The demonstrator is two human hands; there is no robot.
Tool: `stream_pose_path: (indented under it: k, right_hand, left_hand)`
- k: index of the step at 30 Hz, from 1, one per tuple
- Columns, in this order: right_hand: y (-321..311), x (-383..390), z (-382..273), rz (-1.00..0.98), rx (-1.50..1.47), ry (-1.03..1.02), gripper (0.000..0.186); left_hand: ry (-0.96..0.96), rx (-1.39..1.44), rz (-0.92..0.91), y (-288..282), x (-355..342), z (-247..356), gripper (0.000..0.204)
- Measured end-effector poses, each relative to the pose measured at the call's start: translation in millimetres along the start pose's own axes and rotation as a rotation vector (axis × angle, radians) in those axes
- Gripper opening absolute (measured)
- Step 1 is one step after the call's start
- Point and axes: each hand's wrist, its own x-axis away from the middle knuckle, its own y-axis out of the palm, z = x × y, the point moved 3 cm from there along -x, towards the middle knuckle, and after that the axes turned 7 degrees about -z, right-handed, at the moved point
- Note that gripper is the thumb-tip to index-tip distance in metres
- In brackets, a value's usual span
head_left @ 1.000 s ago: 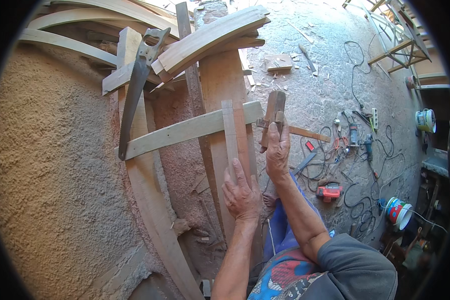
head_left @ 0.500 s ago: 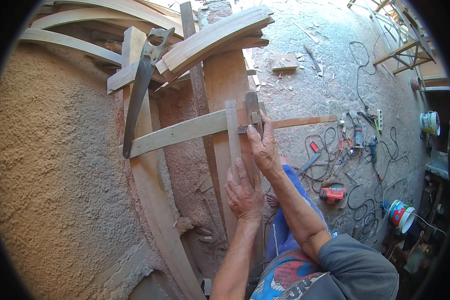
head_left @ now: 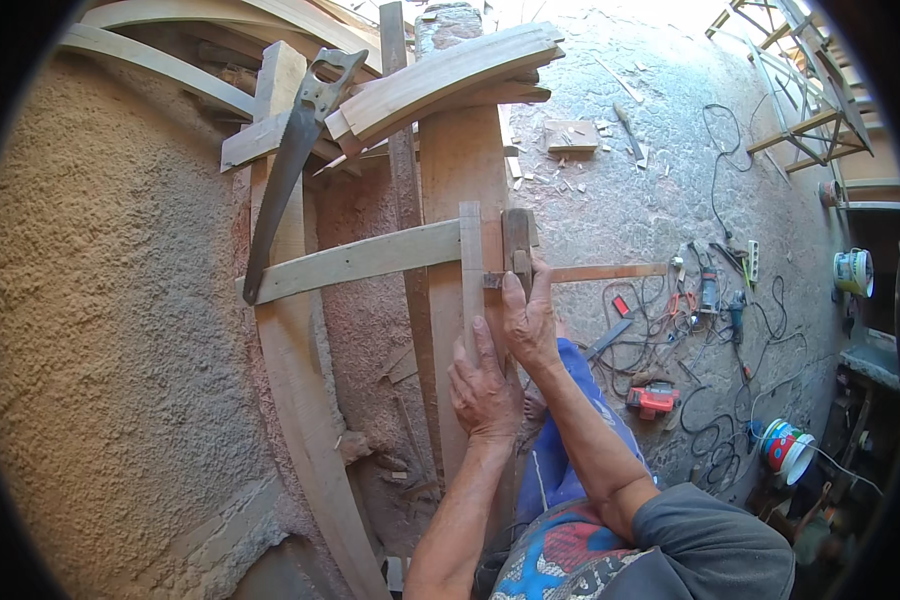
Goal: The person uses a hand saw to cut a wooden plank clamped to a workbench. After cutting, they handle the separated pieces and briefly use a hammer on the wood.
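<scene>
A narrow pale wooden strip (head_left: 471, 270) lies lengthwise on a broad plank, meeting the right end of a slightly curved board (head_left: 365, 258). My left hand (head_left: 485, 388) grips the strip's near part, index finger stretched along it. In my right hand (head_left: 532, 325) is a wooden marking gauge (head_left: 516, 240), its dark block beside the strip's right side and its long reddish stem running out to the right. The thumb and fingers close on that block. Whether the gauge's tip touches the strip is hard to see.
A handsaw (head_left: 288, 165) leans on the boards at the left, near stacked curved pieces (head_left: 450, 80). Two long planks stretch toward me beside a rough sandy wall (head_left: 120, 300). On the floor to the right lie power tools, cables (head_left: 705, 425), a red tool (head_left: 653, 400) and buckets (head_left: 788, 450).
My right hand has drawn the marking gauge a little nearer to me along the strip. My left hand keeps its grip there. The whole view has shifted slightly.
</scene>
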Motion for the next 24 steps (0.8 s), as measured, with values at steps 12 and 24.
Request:
stream_pose_path:
  k: [12, 24]
  right_hand:
    - [0.4, -30.1, 1.8, -0.072, -0.049, 0.089, 0.054]
    - [-4.9, -42.8, -6.8, -0.095, 0.036, 0.076, 0.059]
  left_hand:
    - [0.015, 0.064, -0.039, 0.8, 1.3, -3.4, 0.083]
    - [0.036, 0.021, 0.032, -0.5, 2.5, -1.3, 0.080]
